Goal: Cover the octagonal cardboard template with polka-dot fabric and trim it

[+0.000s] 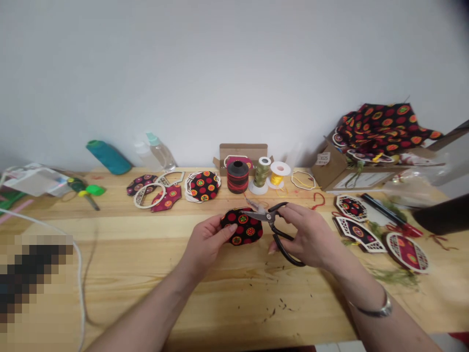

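Observation:
Between thumb and fingers, my left hand (208, 239) pinches a round patterned fabric piece (244, 232), black with red and yellow flower dots. My right hand (302, 232) has its fingers in the black handles of a pair of scissors (271, 216). The handles are spread apart, and the blades point left along the upper edge of the fabric piece. Whether the blades touch the cloth I cannot tell. Small dark scraps (282, 305) lie on the wooden table (205, 303) below my hands.
Behind my hands stand thread spools, one red and black (238, 178), one green (261, 173), one yellow (280, 173). A stack of patterned pieces (203, 187) lies left of them. At right are a cardboard box (330, 168) of fabric and finished ornaments (407, 252). A white cable (79, 274) crosses the left side.

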Motion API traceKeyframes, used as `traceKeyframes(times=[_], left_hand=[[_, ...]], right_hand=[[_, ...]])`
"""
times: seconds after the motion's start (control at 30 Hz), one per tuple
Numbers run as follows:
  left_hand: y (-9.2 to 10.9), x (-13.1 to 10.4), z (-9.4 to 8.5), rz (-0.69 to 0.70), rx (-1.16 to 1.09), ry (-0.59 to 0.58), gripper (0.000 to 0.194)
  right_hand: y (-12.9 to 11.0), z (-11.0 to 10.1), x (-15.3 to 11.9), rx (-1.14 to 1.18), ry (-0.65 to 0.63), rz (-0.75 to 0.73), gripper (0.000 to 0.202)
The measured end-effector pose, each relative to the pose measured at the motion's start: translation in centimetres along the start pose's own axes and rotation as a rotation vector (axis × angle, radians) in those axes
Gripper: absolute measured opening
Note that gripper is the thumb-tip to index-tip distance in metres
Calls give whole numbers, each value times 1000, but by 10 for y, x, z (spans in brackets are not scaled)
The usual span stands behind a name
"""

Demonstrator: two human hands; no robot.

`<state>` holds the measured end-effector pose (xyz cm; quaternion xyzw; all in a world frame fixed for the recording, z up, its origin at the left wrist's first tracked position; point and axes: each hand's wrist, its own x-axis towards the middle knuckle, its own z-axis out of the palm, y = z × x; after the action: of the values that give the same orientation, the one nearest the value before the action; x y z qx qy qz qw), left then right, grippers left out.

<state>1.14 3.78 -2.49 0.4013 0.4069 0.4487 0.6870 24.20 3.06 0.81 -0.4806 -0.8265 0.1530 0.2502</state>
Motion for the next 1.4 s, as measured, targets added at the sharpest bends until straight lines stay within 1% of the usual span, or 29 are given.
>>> traceKeyframes(times=[0.1, 0.13, 0.23, 0.27, 0.33, 0.43, 0.53, 0.6, 0.77, 0.87, 1.0, 1.07, 1.13, 1.23, 1.4], left_hand=[[-1, 0, -3, -10, -5, 7, 24], [-1, 0, -3, -18, -14, 12, 24], [1, 0, -3, -59, -63, 26, 27], [2, 0, -3, -74, -77, 34, 27], [4, 0, -1, -99, -104, 44, 29], [4, -1, 0, -113, -136, 39, 28], [3, -1, 0, -118, -142, 30, 26], [2, -1, -1, -110, -141, 39, 26], [2, -1, 0, -96, -153, 68, 27], [3, -1, 0, -107, -158, 53, 27], [3, -2, 0, -104, -136, 70, 25], [2, -2, -1, -92, -124, 66, 26], [1, -1, -1, -81, -114, 45, 26], [0, -1, -2, -71, -96, 40, 24], [-2, 0, -3, -41, -45, 34, 23]], right_hand=[[4, -3, 0, 65, -30, -9, 43], [5, -4, 0, 101, -39, 5, 39], [10, -6, 2, 201, -59, 97, 20], [11, -6, 2, 223, -63, 131, 18], [12, -6, 3, 278, -73, 180, 21], [13, -4, 4, 438, -85, 240, 20], [14, -2, 3, 586, -103, 295, 30], [15, -1, 3, 605, -104, 305, 35], [15, -1, 4, 526, -71, 289, 38], [14, -2, 4, 462, -79, 235, 38], [11, -3, 2, 245, -64, 143, 28], [8, -2, 1, 161, -87, 113, 26], [5, -2, 1, 108, -113, 83, 32], [3, -1, 1, 33, -106, 59, 44], [5, -1, 1, -56, -76, 34, 47]])
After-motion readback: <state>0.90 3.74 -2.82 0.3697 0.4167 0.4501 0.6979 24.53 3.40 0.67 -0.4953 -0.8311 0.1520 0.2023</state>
